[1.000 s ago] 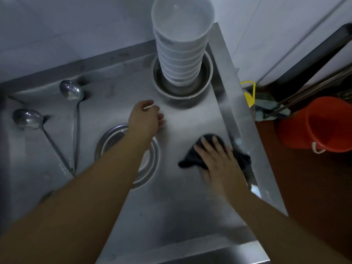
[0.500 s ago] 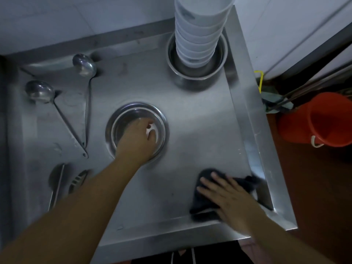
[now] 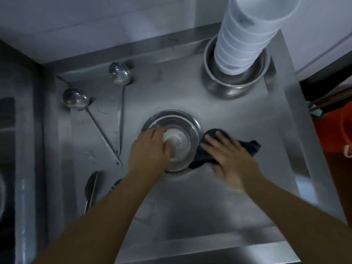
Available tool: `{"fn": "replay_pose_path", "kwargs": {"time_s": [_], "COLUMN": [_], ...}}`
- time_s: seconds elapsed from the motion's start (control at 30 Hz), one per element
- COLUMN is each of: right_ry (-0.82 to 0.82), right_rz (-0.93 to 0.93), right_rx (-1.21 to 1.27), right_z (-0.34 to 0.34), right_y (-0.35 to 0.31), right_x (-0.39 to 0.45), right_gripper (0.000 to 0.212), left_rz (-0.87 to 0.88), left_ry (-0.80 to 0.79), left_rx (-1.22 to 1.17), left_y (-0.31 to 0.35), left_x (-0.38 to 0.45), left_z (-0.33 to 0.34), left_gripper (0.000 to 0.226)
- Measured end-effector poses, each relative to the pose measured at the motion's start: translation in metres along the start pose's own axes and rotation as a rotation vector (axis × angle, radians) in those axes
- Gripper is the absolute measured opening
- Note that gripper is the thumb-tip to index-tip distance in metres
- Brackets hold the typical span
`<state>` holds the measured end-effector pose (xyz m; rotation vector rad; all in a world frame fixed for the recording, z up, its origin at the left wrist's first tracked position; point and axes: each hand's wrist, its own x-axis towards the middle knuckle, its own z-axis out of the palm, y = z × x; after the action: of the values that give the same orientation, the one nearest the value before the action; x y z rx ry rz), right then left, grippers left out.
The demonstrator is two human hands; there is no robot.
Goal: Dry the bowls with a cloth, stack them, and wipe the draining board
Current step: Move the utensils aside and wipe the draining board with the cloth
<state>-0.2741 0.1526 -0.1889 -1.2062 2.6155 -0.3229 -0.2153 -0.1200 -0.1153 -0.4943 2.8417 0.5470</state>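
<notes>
A tall stack of white bowls stands in a steel bowl at the back right of the steel draining board. In the middle of the board sits a shallow steel bowl with a small white dish inside. My left hand reaches into that bowl, fingers curled on the white dish. My right hand lies flat, fingers spread, pressing a dark cloth on the board just right of the steel bowl.
Two steel ladles lie at the back left of the board, more utensils at the left front. A sink basin is at the far left. An orange bucket stands on the floor to the right.
My right hand slid the cloth from the board's front right corner up to beside the middle steel bowl. My left hand stayed in that bowl on the white dish.
</notes>
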Motion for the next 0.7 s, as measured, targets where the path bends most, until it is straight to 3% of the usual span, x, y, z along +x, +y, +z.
{"fn": "replay_pose_path", "kwargs": {"time_s": [0.1,0.17,0.27,0.43,0.57,0.7], "right_ry": [0.085,0.166,0.175,0.109,0.026,0.074], "right_rz": [0.428,0.592,0.581,0.410,0.151,0.330], "right_rx": [0.046,0.082,0.121,0.090,0.085,0.110], "right_z": [-0.016,-0.023,-0.030,-0.037,-0.039,-0.032], "right_y": [-0.002,-0.014,-0.033,-0.042,-0.027,-0.021], "right_x": [0.064,0.119,0.196,0.286,0.265,0.174], "right_gripper": [0.064,0.061,0.061,0.061,0.059,0.058], "left_rz": [0.002,0.001,-0.004,-0.022,-0.025,-0.019], "left_ry": [0.037,0.043,0.070,0.088,0.082,0.073], "left_rx": [-0.039,-0.081,-0.121,-0.122,-0.118,-0.104], "left_y": [-0.021,-0.031,-0.044,-0.073,-0.087,-0.089], "left_x": [-0.001,-0.004,-0.007,-0.009,-0.011,-0.018], "left_z": [-0.006,-0.009,-0.015,-0.030,-0.043,-0.051], "left_gripper": [0.041,0.039,0.035,0.031,0.035,0.039]}}
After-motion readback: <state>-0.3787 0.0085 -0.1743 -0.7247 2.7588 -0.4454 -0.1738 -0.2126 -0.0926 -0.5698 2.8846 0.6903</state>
